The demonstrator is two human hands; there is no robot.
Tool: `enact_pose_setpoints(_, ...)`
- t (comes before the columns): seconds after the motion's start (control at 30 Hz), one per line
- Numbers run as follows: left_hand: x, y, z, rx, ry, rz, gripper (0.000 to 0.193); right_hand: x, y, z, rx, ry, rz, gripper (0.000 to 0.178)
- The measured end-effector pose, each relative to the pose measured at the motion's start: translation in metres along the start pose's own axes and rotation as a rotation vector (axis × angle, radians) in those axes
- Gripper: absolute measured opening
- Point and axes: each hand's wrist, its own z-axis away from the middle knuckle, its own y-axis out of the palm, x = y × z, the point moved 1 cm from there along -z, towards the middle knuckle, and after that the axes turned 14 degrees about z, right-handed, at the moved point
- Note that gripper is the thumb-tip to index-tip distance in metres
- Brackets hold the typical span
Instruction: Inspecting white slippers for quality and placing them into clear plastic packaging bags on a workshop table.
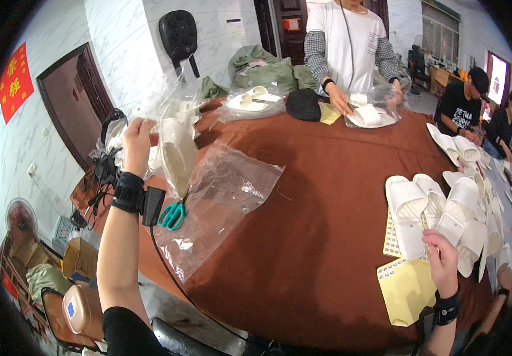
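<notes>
My left hand (137, 145) is raised at the left side of the table, its fingers closed on a clear plastic bag with white slippers (177, 157) in it. Below the bag lie scissors with teal handles (173, 216), on a flat clear plastic bag (223, 184). At the right, the fingers of my right hand (443, 258) are closed at the heel edge of a white slipper (404, 204) from a loose pile. Under that pile and beside my hand are yellow sticker sheets (404, 293).
Across the brown-covered table (321, 237), a co-worker handles a bagged slipper pair (370, 114) beside a black cap (303, 105). Another bagged pair (254, 99) lies at the far edge. A cable from my left wrist hangs over the near edge. Two other people sit at the far right.
</notes>
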Motion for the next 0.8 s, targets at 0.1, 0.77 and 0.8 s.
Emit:
enact_pose_setpoints(0.1,-0.030,0.031,0.014,0.135,0.020,0.155,0.018,0.000,0.000,0.000,0.001,-0.015,0.008,0.020)
enact_pose_setpoints(0.77,0.009,0.097,0.189,0.861,-0.661,-0.002,0.032,0.010,0.004,0.013,0.025,-0.275,0.052,0.016)
enact_pose_setpoints(0.8,0.009,0.093,0.195,0.937,-0.493,-0.107,0.038,0.009,0.005,0.013,0.018,-0.266,0.042,0.016)
